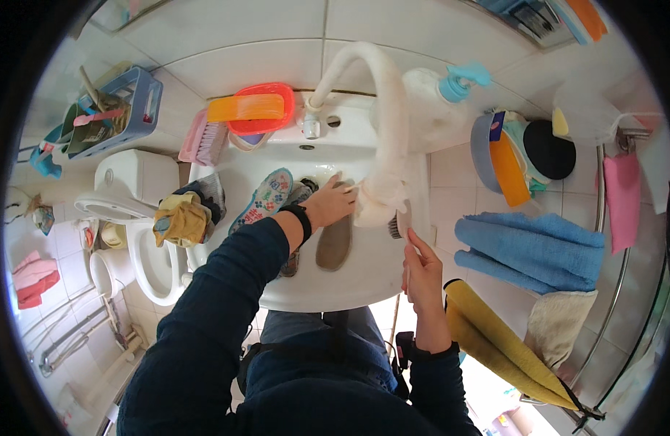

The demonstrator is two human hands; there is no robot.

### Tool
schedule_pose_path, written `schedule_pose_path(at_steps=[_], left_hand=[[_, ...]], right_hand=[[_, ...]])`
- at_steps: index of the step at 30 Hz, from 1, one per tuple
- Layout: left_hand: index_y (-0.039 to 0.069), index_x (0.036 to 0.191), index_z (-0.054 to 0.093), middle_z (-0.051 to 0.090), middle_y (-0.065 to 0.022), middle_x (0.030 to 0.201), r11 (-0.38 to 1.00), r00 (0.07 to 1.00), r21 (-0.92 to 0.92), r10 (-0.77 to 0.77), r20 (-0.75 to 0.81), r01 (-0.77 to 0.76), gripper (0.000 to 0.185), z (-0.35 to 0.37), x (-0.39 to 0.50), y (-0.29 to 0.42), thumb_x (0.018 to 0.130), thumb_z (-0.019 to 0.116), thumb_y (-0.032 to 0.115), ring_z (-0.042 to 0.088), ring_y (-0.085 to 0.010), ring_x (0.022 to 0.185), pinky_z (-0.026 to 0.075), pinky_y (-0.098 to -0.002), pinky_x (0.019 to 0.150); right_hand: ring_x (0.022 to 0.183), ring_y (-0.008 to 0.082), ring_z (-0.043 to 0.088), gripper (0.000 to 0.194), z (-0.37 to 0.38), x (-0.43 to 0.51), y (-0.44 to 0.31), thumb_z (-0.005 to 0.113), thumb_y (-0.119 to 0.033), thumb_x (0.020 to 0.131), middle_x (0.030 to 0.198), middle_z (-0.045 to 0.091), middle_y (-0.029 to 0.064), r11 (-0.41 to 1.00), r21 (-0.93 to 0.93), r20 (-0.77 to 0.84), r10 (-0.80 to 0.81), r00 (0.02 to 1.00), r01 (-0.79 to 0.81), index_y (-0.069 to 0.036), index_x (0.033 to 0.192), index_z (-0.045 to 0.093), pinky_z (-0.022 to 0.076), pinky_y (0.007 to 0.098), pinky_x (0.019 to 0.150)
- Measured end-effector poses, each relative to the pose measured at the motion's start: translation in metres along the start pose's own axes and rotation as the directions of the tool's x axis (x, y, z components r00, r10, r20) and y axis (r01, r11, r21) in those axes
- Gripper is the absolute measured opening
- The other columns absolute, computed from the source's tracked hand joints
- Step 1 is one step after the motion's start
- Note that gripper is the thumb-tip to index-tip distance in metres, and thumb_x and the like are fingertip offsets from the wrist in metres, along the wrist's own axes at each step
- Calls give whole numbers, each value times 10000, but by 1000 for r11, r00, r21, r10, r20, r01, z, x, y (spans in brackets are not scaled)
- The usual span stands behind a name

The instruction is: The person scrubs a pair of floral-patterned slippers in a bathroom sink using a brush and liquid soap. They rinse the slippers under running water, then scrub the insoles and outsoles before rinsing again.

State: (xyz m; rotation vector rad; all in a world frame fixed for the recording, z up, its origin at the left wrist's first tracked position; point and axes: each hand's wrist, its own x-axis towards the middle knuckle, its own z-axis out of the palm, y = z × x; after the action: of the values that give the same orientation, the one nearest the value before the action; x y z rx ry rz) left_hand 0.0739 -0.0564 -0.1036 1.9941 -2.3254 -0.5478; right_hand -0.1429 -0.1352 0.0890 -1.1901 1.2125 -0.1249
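Observation:
In the white washbasin, a grey-brown shoe insole lies lengthwise with my left hand spread over its upper end. My right hand grips the handle of a small scrubbing brush, its dark bristles facing left, near the basin's right side. A floral-patterned insole rests to the left of my left hand. Beside it is another patterned item, partly hidden by my left forearm. A white, wrapped faucet spout arches over the basin and hides part of its right half.
Bunched cloths hang over the basin's left rim. A pink brush, an orange bar on a red dish and a pump bottle stand along the back. Blue and yellow towels hang at right.

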Motion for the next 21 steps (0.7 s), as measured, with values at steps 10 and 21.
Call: schedule_pose_path(at_steps=[10,21], left_hand=[[56,964,608,622,-106,885,890,977,-403,-200,70,211,272,-61,-25,1,800,648,269,600,-242,818,460,-351,756],[50,1287,432,564,-68,1063,-567,796,-766,-292,530,302,458,-40,-82,68,849,565,58,537,-165,998,461,-318,820]], right_hand=[[389,37,373,349,-18,-10,4,530,-167,935,599,470,-34,1000,-23,-97,-5,995,3,-85,1274,532,335,200,357],[650,241,609,401,0,25,15,544,-175,872,827,650,113,882,-389,103,-244,964,265,-85,1262,533,487,345,575]])
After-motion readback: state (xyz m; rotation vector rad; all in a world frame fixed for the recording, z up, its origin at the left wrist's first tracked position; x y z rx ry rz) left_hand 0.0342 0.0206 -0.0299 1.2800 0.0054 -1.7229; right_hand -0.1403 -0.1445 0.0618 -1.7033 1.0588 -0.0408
